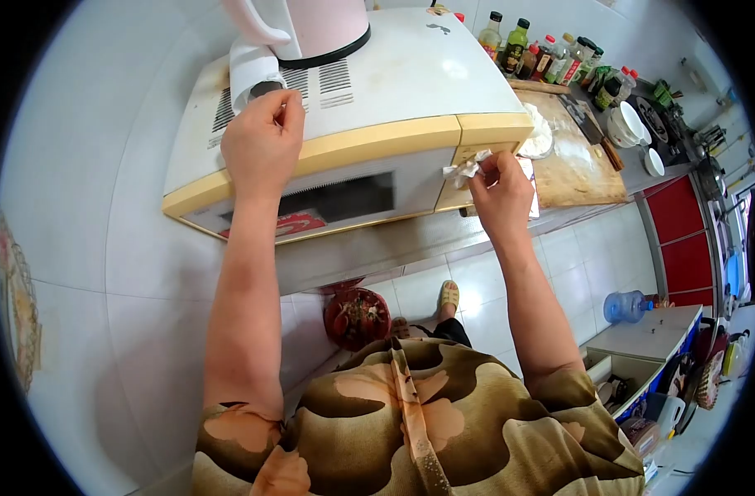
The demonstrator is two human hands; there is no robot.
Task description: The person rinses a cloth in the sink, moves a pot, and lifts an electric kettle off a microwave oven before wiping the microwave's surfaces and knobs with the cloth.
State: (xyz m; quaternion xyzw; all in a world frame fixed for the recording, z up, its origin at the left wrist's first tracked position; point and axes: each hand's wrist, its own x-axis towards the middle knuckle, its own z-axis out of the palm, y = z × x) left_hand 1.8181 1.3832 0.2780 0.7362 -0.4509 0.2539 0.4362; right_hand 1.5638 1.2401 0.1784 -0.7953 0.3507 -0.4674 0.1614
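Note:
My left hand (263, 140) is closed above the top front edge of a white microwave (410, 74) with a yellow frame. Just beyond its fingers are a white roll (252, 70) and a dark round part; whether the fingers hold anything is hidden. At the microwave's right front panel, my right hand (503, 188) pinches a crumpled white tissue (468, 169) between thumb and fingers. A pink and white kettle (324, 29) stands on top of the microwave, beyond my left hand.
Right of the microwave lie a wooden board (568, 169), a cleaver (582, 122) and a bowl of white powder (536, 136). Bottles (516, 45) line the wall. Below are a red bin (357, 319), a water jug (625, 307) and an open drawer (625, 372).

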